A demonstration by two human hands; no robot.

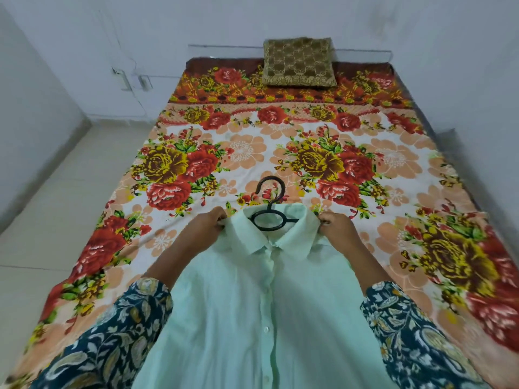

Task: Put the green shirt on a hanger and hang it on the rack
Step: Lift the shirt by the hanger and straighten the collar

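A pale green button-up shirt (261,304) hangs in front of me over the foot of the bed, collar up and buttoned placket facing me. A black plastic hanger (270,203) sits inside its neck opening, with the hook and a round loop showing above the collar. My left hand (207,226) pinches the shirt's left shoulder beside the collar. On the other side my right hand (337,227) pinches the right shoulder at the same height. The hanger's arms are hidden under the fabric. No rack is in view.
A bed with a floral sheet (280,153) fills the middle of the view. A brown patterned cushion (299,63) leans at its head against the white wall. Pale tiled floor (56,192) runs along the bed's left side.
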